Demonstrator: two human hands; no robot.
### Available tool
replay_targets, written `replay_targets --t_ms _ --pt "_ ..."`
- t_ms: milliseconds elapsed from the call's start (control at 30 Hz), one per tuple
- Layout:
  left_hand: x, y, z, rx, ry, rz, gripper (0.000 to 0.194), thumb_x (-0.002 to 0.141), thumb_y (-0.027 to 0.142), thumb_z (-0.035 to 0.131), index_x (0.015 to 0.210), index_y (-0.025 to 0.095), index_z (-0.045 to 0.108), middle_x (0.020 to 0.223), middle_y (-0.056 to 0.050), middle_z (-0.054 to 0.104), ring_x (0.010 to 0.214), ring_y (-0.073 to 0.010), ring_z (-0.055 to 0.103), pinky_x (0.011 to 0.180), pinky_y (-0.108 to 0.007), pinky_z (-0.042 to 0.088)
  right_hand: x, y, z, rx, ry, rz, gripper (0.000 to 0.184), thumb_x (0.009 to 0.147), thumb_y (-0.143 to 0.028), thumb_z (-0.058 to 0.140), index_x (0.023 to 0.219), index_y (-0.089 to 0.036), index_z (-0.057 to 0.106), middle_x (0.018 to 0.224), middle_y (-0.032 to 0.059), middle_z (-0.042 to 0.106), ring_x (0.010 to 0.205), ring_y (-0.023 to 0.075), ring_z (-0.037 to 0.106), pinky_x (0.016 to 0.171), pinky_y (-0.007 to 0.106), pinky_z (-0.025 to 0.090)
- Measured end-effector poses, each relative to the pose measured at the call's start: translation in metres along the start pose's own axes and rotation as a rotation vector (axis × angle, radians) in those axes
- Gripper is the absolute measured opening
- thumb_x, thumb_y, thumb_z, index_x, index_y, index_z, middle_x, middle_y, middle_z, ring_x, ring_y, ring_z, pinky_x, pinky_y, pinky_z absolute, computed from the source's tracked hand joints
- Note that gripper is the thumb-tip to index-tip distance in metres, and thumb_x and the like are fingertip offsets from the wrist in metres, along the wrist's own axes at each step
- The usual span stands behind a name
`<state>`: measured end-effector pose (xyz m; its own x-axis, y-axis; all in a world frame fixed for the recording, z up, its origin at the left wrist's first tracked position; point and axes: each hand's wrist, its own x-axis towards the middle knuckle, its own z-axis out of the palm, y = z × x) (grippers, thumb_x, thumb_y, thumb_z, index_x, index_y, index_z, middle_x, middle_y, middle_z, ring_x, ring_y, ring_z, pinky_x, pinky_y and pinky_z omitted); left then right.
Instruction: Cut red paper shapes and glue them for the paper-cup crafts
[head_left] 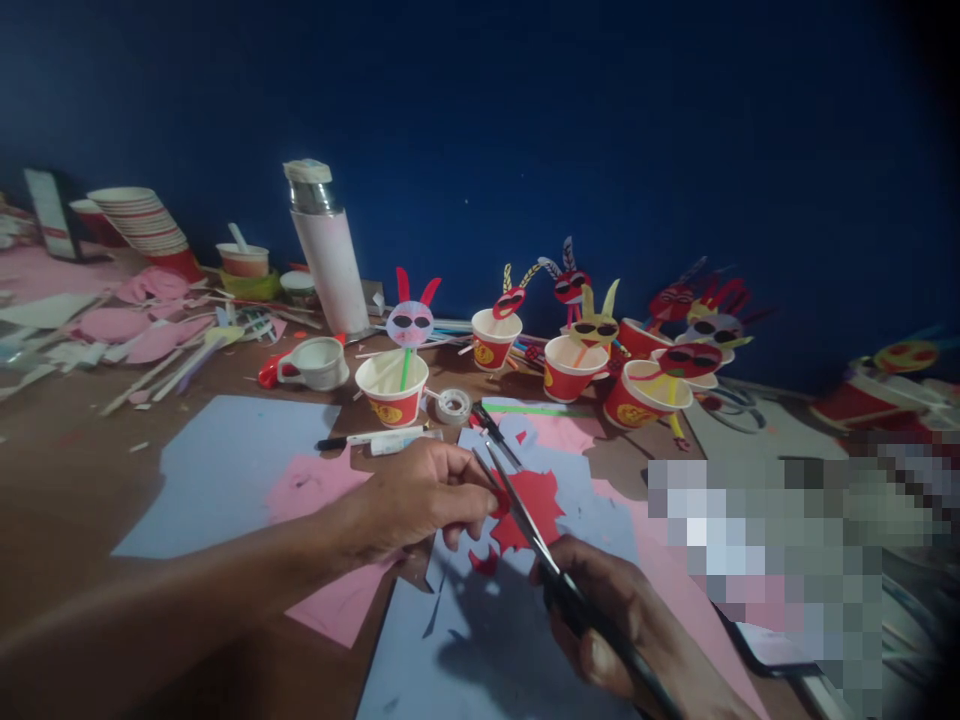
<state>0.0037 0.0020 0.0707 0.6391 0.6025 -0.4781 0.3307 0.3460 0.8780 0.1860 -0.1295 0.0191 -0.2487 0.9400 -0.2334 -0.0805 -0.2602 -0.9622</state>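
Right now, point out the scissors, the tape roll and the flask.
Scissors (533, 533): head view, on the blades, ahead of the handles.
Tape roll (466, 406): head view, right side of ring.
Flask (330, 265): head view, mid-body.

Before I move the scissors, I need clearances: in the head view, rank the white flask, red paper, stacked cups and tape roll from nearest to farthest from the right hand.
From the right hand:
1. Red paper: just ahead, slightly left.
2. Tape roll: farther ahead, left.
3. White flask: back, near the wall.
4. Stacked cups: far left, back.
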Motion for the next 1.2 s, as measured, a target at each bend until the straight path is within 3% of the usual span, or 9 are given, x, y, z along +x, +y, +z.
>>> replay_targets --t_ms 267,633,800,967,1067,1200 --pt "0.0 -0.003 -0.002 0.032 -0.014 0.009 0.013 0.068 0.026 0.06 0.072 0.014 0.057 0.052 0.003 0.056 0.038 -0.005 0.041 0.032 -0.014 0.026 -0.001 -0.003 -0.002 -0.035 -0.016 -0.018 0.042 0.068 -0.052 0.069 0.087 -0.018 0.052 0.062 -0.0044 0.046 0.054 0.0079 0.033 0.049 0.019 0.028" --pt "0.003 -0.004 -0.003 0.011 -0.015 -0.005 0.012 0.066 0.025 0.061 0.067 0.014 0.057 0.05 0.003 0.056 0.037 -0.005 0.042 0.031 -0.015 0.024 -0.001 -0.007 -0.002 -0.101 0.077 0.077 0.037 0.063 -0.041 0.072 0.086 -0.016 0.057 0.057 -0.0055 0.043 0.051 0.0078 0.031 0.046 0.02 0.026" --pt "0.003 -0.004 -0.004 -0.013 -0.02 -0.018 0.013 0.067 0.025 0.062 0.064 0.015 0.055 0.05 0.003 0.057 0.037 -0.0052 0.041 0.031 -0.015 0.025 -0.003 -0.011 -0.004 -0.124 0.086 0.103 0.042 0.062 -0.047 0.073 0.085 -0.016 0.058 0.057 -0.0048 0.044 0.052 0.0083 0.034 0.047 0.02 0.026" --pt "0.005 -0.007 -0.006 -0.029 0.023 0.034 0.014 0.07 0.027 0.059 0.063 0.015 0.057 0.056 0.001 0.06 0.036 -0.0046 0.041 0.03 -0.015 0.024 0.0 -0.015 -0.009 -0.133 0.218 0.01 0.052 0.066 -0.063 0.064 0.085 -0.017 0.052 0.052 -0.0064 0.043 0.042 0.0068 0.034 0.041 0.02 0.026" --pt "0.009 -0.011 -0.008 -0.015 0.033 0.056 0.018 0.074 0.03 0.055 0.066 0.015 0.06 0.05 0.002 0.057 0.035 -0.0062 0.042 0.03 -0.016 0.025 0.003 -0.017 -0.01 -0.174 0.349 -0.097 0.048 0.074 -0.062 0.055 0.087 -0.017 0.05 0.049 -0.0059 0.044 0.041 0.0084 0.037 0.042 0.021 0.029" --pt "0.015 -0.014 -0.008 0.008 0.061 0.109 0.02 0.076 0.028 0.052 0.065 0.014 0.061 0.04 0.005 0.047 0.034 -0.0067 0.043 0.031 -0.015 0.027 0.005 -0.021 -0.006 -0.168 0.444 -0.135 0.043 0.076 -0.058 0.055 0.088 -0.017 0.049 0.049 -0.0051 0.046 0.044 0.0098 0.039 0.044 0.022 0.033"
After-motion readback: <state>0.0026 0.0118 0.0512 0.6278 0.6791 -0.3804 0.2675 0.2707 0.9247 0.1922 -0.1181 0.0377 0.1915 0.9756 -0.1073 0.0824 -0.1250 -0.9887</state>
